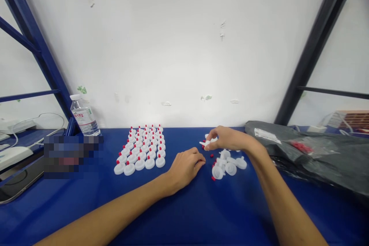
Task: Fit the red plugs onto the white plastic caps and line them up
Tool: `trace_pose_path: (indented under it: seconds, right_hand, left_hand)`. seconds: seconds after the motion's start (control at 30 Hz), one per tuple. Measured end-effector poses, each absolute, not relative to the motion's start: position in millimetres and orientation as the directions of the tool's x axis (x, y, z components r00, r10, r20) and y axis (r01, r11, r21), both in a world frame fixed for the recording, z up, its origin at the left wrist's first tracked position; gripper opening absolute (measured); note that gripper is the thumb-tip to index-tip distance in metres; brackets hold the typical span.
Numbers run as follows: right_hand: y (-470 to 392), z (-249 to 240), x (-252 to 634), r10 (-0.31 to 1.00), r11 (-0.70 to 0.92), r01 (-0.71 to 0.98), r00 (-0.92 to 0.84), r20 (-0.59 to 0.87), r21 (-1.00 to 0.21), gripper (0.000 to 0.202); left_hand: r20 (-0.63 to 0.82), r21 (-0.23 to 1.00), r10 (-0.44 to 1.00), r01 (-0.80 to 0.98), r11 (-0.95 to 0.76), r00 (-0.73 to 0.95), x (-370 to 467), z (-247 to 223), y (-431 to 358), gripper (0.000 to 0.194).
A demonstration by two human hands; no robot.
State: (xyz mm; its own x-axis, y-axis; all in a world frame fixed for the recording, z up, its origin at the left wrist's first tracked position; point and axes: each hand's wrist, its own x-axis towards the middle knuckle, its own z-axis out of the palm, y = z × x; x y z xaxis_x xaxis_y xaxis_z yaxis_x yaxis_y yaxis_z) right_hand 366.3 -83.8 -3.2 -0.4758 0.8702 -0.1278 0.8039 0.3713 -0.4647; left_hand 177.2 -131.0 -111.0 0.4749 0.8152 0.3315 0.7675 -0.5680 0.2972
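My left hand [187, 165] rests on the blue table [184, 215] with its fingers curled and pressed together; whatever they may hold is hidden. To its right, my right hand [220, 137] pinches a white nozzle cap [206, 143] whose thin tip points left. Below the right hand lies a loose pile of white nozzle caps [230, 168], with small red tips [211, 155] scattered around it. On the left, rows of white caps with red tips on top [140, 164] stand upright, side by side.
A clear water bottle [85, 117] stands at the back left, near a phone [20, 180] and a blurred patch. Dark plastic bags [311, 153] lie at the right, one bearing red pieces. Metal frame posts rise at both sides before a white wall [173, 46].
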Motion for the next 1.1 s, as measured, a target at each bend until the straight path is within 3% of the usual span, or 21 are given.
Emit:
trace_pose_path:
  seconds: [0.17,0.27,0.37,0.5,0.6,0.8,0.97,1.1]
  right_hand:
    - [-84.5,-3.5,363.8,0.880,0.341,0.827,-0.448,-0.158,-0.447,0.034]
    - [-82.4,-7.2,362.6,0.897,0.205,0.811,-0.380,-0.226,-0.548,0.037]
    - [-77.6,-15.2,363.2,0.885,0.077,0.733,-0.362,-0.292,-0.676,0.038]
    - [-75.4,-19.9,364.5,0.871,0.046,0.684,-0.384,-0.305,-0.728,0.040]
    - [-80.2,-13.5,363.6,0.876,0.055,0.711,-0.372,-0.308,-0.702,0.035]
    - [-89.2,0.2,361.2,0.887,0.165,0.737,-0.402,-0.229,-0.655,0.031]
    - [-89.5,-0.3,361.6,0.822,0.265,0.648,-0.539,-0.185,-0.715,0.035]
    - [-87.9,-2.1,361.9,0.798,0.290,0.622,-0.577,-0.176,-0.727,0.038]
  left_hand:
    - [0.315,0.330,0.874,0.821,-0.466,0.370,174.3,-109.1,-136.5,0.025]
    - [0.307,0.347,0.891,0.832,-0.433,0.336,172.2,-108.8,-136.6,0.037]
    - [0.315,0.355,0.871,0.804,-0.477,0.378,170.3,-110.3,-135.0,0.028]
    - [0.353,0.382,0.847,0.765,-0.519,0.398,170.2,-110.6,-134.4,0.021]
    - [0.379,0.444,0.862,0.752,-0.487,0.335,169.7,-107.1,-134.7,0.018]
    - [0.271,0.779,0.953,0.551,-0.300,0.135,158.5,-92.7,-135.1,0.019]
    - [0.311,0.830,0.950,0.479,-0.286,0.028,151.1,-80.1,-135.3,0.023]
    - [0.258,0.852,0.965,0.458,-0.253,0.055,149.3,-75.8,-135.9,0.029]
